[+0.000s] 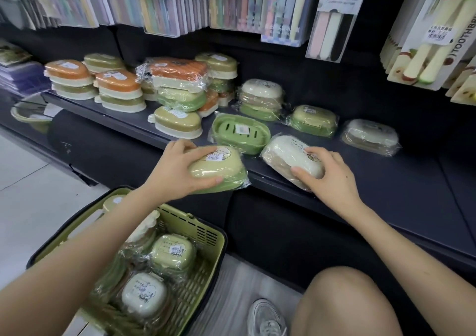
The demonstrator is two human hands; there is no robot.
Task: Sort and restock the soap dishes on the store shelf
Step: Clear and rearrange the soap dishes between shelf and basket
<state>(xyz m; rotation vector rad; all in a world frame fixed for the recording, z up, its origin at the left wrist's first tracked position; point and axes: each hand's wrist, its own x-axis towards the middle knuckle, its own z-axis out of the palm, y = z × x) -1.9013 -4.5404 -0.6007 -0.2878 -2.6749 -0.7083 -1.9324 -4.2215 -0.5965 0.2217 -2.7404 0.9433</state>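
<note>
My read of the step: two wrapped dishes going onto the shelf (386, 189), one per hand.

The left hand (175, 167) holds a green soap dish (219, 165) at the shelf's front lip, part of it hanging past the edge. Can't tell if it rests on the shelf or is carried. The left fingers (181, 145) curl over the far side with the thumb on the near side, opened wide to span the dish.

The right hand (328, 174) grips a cream soap dish (288, 155) lying tilted on the shelf near the edge. The right fingers (318, 153) sit over the lid with the thumb on the near side, moderately spread.

To do it well:
- Group by colour. Green goes by the wrapped green dish (313, 120) further back. Cream goes by the wrapped cream dish (369, 136) at far right.
- Push both well back from the lip. The wrap looks slick and will likely slide.
- Don't knock the open green tray (240, 133) between the hands.

More stock sits in the basket (206, 235) on the floor, lower left.
</note>
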